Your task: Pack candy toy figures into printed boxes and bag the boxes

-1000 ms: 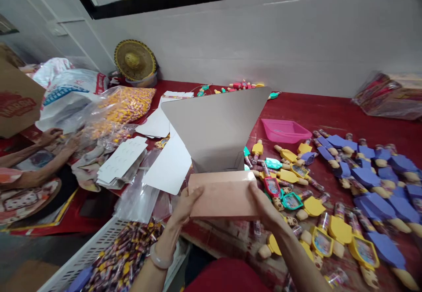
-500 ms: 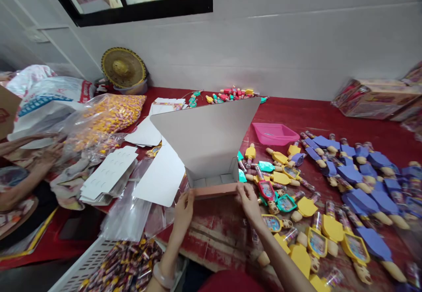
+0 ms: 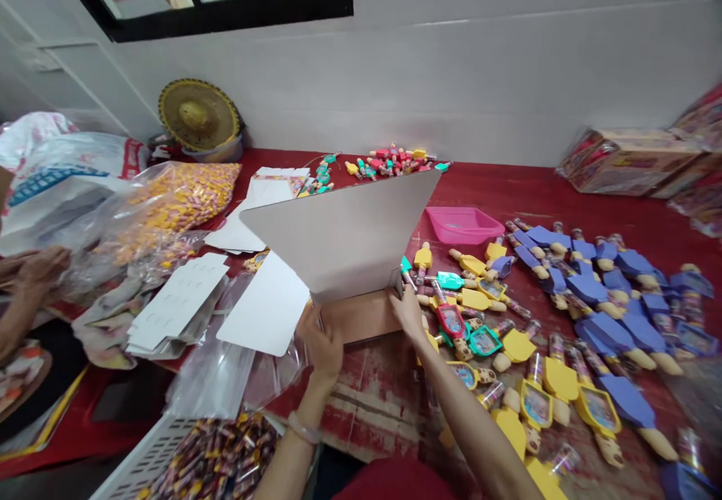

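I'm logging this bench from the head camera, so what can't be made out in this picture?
Head view:
- Inside of the carton: hidden by its raised grey lid, the left hand and the right hand.
- Co-worker's arm: cut off by the left edge.
- White crate: cut off by the bottom edge.
- Printed boxes: cut off by the right edge; print blurred.

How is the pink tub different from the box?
The pink plastic tub is shiny, but the cardboard box is dull grey and tan. The tub sits on the red table; the left hand and right hand hold the box, lid up. Both are open containers.
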`<state>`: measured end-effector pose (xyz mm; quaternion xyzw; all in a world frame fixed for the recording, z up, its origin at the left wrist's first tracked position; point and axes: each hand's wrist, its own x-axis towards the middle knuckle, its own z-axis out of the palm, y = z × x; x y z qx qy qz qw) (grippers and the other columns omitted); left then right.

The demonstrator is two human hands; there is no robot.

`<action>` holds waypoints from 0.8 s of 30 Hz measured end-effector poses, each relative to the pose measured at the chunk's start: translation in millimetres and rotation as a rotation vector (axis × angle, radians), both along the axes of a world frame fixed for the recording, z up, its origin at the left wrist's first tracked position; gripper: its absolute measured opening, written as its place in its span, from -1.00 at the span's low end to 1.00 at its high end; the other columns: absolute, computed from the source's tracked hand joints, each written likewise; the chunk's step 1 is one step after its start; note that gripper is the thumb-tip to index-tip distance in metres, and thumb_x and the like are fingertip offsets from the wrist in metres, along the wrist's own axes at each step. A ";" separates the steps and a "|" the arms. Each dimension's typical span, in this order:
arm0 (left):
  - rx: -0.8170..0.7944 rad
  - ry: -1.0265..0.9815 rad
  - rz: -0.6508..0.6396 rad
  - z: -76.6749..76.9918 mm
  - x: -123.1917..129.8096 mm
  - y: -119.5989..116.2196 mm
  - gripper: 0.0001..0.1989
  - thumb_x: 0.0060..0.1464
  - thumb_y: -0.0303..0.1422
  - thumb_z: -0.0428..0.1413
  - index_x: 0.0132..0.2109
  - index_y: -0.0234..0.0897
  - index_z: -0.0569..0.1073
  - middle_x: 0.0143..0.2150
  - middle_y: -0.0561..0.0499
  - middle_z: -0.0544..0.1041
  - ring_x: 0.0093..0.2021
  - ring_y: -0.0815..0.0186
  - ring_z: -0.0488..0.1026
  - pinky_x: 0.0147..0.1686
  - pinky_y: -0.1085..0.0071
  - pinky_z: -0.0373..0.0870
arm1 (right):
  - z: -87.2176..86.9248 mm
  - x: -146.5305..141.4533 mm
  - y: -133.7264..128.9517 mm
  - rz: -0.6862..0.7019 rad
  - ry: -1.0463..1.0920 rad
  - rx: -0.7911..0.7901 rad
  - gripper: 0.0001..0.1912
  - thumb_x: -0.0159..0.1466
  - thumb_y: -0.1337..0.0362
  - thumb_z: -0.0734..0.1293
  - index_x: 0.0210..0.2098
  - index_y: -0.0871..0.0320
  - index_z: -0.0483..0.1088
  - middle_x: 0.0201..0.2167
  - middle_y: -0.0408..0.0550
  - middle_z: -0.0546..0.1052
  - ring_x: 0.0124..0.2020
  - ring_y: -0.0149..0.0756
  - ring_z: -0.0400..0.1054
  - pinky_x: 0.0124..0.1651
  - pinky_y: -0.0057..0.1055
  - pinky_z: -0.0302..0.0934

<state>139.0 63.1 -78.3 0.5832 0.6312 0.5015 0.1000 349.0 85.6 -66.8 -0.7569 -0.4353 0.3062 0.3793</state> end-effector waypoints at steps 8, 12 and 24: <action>-0.101 0.511 -0.372 -17.7 32.9 25.4 -0.71 0.33 -0.38 -0.01 0.03 -0.27 0.59 -0.06 -0.15 0.54 -0.02 0.11 0.42 0.03 0.16 0.43 | 6.0 60.5 -53.6 0.130 -0.178 0.149 -0.52 0.28 -0.05 0.25 0.01 0.16 0.40 -0.05 0.19 0.54 -0.04 0.03 0.43 0.02 -0.12 0.29; -0.128 0.640 -0.411 -36.2 25.7 21.5 -0.61 0.35 -0.36 -0.02 0.22 -0.26 0.49 0.06 -0.22 0.51 0.06 0.07 0.40 0.08 0.13 0.41 | -11.0 111.6 -108.9 -0.087 -0.497 -0.060 -0.45 0.30 -0.07 0.20 0.02 0.26 0.41 -0.06 0.31 0.51 0.03 0.12 0.38 0.07 -0.04 0.25; -0.154 0.622 -0.541 -36.0 57.5 -16.2 -0.55 0.30 -0.31 0.04 0.29 -0.27 0.40 0.26 -0.24 0.44 0.28 0.00 0.31 0.29 0.01 0.24 | -13.5 141.2 -138.4 -0.385 0.411 -0.006 -0.37 -0.20 -0.10 0.57 -0.28 0.11 0.37 -0.44 -0.06 0.56 -0.42 -0.04 0.49 -0.36 -0.15 0.40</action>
